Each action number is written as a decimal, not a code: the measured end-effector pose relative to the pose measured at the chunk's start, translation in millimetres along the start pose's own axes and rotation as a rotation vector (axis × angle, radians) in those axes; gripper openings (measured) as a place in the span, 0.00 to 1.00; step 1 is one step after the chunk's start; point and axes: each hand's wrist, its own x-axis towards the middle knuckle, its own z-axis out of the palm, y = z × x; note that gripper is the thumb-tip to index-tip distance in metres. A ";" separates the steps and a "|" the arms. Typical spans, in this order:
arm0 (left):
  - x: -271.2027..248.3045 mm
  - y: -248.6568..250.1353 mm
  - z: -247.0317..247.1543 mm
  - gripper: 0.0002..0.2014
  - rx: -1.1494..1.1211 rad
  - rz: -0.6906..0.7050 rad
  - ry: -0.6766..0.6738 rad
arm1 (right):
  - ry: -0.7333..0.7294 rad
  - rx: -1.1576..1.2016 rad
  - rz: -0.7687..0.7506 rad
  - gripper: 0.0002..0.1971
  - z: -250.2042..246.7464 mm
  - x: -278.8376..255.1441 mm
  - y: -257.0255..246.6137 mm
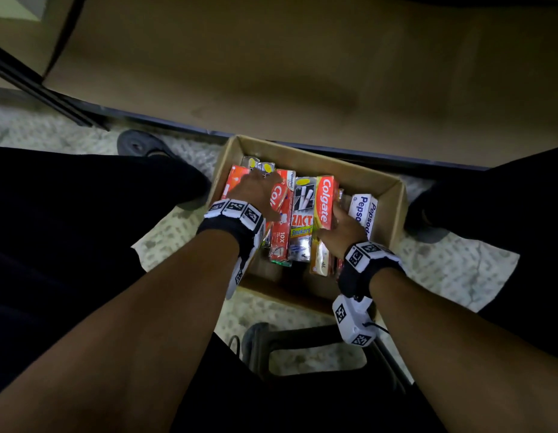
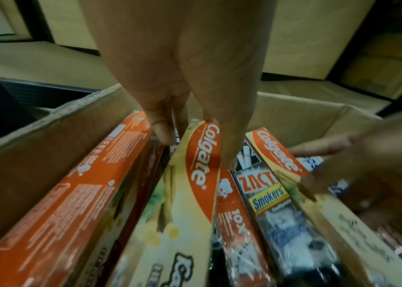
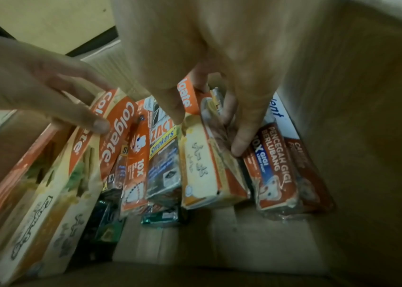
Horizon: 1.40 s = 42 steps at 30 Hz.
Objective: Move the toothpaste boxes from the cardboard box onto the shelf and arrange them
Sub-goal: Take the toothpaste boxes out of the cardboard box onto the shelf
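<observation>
An open cardboard box (image 1: 318,164) sits on the floor between my legs, packed with several toothpaste boxes. My left hand (image 1: 259,189) pinches the top of a cream and red Colgate box (image 2: 195,184), thumb on its face and fingers behind its far edge. My right hand (image 1: 340,223) grips a second cream Colgate box (image 3: 202,165) further right, thumb on one side and fingers on the other. A ZACT Smokers box (image 1: 301,226) and a red 10x pack (image 1: 280,242) lie between the two. The tan shelf board (image 1: 271,64) runs just beyond the cardboard box.
White Pepsodent boxes (image 1: 363,210) lean on the carton's right wall and a long orange box (image 2: 72,184) on its left wall. My dark-trousered legs and shoes (image 1: 140,145) flank the carton. A dark stool (image 1: 302,348) is beneath me on the speckled floor (image 1: 452,270).
</observation>
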 end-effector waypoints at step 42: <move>-84.3 24.6 -55.6 0.41 -0.513 -0.030 0.341 | 0.028 0.286 -0.113 0.30 -97.2 -84.8 -43.9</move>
